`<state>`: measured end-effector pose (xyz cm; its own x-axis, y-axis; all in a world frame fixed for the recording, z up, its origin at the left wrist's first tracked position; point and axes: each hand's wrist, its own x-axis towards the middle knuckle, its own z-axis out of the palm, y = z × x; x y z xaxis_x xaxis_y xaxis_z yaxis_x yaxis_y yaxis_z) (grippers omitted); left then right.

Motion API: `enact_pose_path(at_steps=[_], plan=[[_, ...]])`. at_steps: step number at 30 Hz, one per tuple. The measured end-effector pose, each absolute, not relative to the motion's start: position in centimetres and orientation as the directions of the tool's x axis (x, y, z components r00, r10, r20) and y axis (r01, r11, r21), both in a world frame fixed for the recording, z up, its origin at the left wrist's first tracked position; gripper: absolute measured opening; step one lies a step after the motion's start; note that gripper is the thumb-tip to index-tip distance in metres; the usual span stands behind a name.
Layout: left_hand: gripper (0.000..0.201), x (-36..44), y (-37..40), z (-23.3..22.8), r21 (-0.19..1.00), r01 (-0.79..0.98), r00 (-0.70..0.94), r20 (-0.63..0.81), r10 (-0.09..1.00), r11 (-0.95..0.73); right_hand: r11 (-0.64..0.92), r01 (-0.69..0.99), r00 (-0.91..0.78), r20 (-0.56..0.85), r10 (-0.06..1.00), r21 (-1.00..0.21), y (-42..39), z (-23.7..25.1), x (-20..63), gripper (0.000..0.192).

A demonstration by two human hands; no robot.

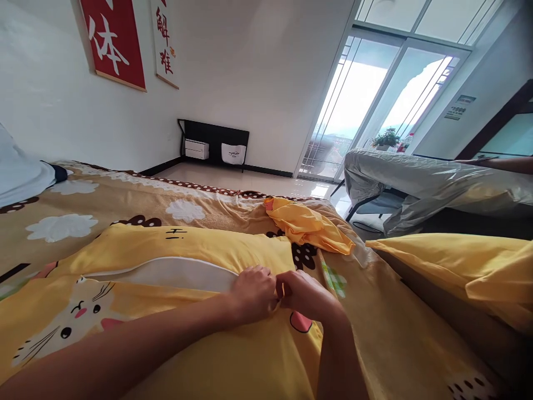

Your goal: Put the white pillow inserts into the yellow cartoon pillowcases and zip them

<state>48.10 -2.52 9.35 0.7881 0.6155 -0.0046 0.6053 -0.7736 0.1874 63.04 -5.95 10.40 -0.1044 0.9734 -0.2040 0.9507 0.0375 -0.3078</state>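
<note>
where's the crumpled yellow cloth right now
In the head view, the crumpled yellow cloth lies right of centre on the brown flowered bedspread, just beyond both hands, near the bed's far edge.

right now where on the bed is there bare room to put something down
Free: the tan blanket between the yellow cover and the far edge, and the strip right of the hands up to the yellow pile. Crowded: at the cover's opening, where the left hand and right hand pinch it, and by the crumpled cloth.
</note>
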Motion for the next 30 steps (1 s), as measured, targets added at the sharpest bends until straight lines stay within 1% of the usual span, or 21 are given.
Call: enact_pose_path(at_steps=[4,6,9,11,16,20,24,30], plan=[[0.027,48.0,-3.3,9.5,0.074,0.583,0.805,0.083,0.587,-0.809,0.022,0.949,-0.091,-0.207,0.974,-0.313,-6.1,10.9,62.8,0.009],[0.027,47.9,-3.6,9.6,0.06,0.575,0.813,0.072,0.578,-0.816,0.023,0.949,-0.093,-0.211,0.973,-0.314,-6.2,11.1,62.7,0.01],[0.03,47.5,-3.8,9.8,0.115,0.608,0.792,-0.016,0.61,-0.786,0.019,0.955,-0.09,-0.227,0.97,-0.295,-6.2,11.1,62.7,0.012],[0.03,47.5,-3.8,9.8,0.153,0.634,0.771,-0.045,0.635,-0.758,0.018,0.958,-0.085,-0.225,0.971,-0.285,-6.2,11.0,62.8,0.014],[0.026,48.0,-3.1,9.2,0.249,0.664,0.734,-0.037,0.678,-0.705,0.033,0.955,-0.097,-0.207,0.974,-0.295,-6.1,10.5,63.1,0.011],[0.023,48.1,-2.9,8.7,0.31,0.626,0.751,0.01,0.661,-0.716,0.022,0.954,-0.086,-0.201,0.976,-0.298,-6.0,10.3,63.3,0.01],[0.024,47.8,-3.0,8.7,0.313,0.57,0.792,0.037,0.61,-0.76,0.03,0.952,-0.097,-0.204,0.974,-0.305,-5.8,10.2,63.2,0.009],[0.022,47.7,-2.8,9.3,0.313,0.606,0.78,-0.051,0.624,-0.732,0.041,0.945,-0.118,-0.22,0.968,-0.325,-5.8,10.3,63.4,0.011]])
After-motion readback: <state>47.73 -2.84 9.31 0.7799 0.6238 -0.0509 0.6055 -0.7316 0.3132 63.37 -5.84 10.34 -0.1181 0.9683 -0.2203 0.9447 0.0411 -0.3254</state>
